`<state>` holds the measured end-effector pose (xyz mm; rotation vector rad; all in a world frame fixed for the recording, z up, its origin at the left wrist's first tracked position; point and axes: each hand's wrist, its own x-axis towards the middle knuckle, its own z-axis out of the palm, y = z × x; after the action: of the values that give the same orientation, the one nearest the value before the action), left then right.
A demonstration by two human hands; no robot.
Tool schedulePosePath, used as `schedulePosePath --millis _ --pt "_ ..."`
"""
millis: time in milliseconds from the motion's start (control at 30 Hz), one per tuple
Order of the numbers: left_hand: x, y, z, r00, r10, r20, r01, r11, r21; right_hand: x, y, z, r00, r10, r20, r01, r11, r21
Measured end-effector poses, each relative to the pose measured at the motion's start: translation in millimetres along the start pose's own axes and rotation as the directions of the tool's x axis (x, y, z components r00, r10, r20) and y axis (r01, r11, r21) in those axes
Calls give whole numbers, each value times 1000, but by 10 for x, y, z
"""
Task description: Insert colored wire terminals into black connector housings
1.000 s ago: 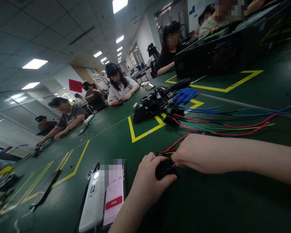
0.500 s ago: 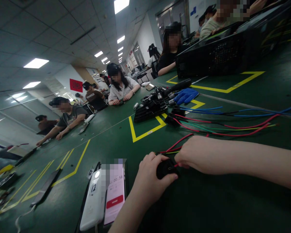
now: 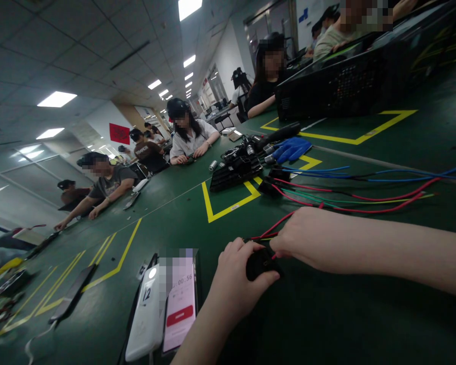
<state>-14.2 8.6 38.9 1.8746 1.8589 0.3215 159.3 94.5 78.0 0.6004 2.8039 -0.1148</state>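
My left hand (image 3: 237, 276) is closed around a small black block (image 3: 257, 264) low over the green table, thumb on the near side and fingers over the far side. Just right of it, my right hand (image 3: 302, 238) pinches a red wire (image 3: 274, 256) whose end meets the block; whether it sits inside cannot be made out. More red and yellow-green wire runs out behind my hands. Beyond lie two black connectors (image 3: 270, 186) with blue, red and green wires (image 3: 368, 195) stretching right.
A white power bank (image 3: 146, 314) and a phone (image 3: 180, 309) lie left of my left arm. Farther back are a black slotted part (image 3: 235, 175), blue gloves (image 3: 292, 149) and a large black case (image 3: 334, 94). Yellow tape marks the green table (image 3: 167, 228); several people sit around it.
My right hand has shifted slightly up and to the left, still pinching the red wire at the block. The left hand keeps its hold nearly unmoved.
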Motion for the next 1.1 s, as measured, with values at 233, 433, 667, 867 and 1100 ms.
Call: schedulePosePath --millis 233,433,667,867,1100 --pt "2 -53 23 999 34 -17 -34 999 -5 -3 114 100 999 -22 33 18 992 127" --pt "-3 -27 31 1000 11 -13 -10 1000 23 4 18 66 997 -39 -73 40 999 6" --pt "6 -28 19 1000 5 -1 -5 999 32 19 6 23 1000 -12 -9 12 1000 -8" --pt "-3 -52 32 999 29 -15 -28 999 35 -8 151 72 998 6 69 -22 970 244" --pt "-2 -27 25 1000 17 -18 -16 999 35 -1 5 -5 999 -2 42 3 1000 -23"
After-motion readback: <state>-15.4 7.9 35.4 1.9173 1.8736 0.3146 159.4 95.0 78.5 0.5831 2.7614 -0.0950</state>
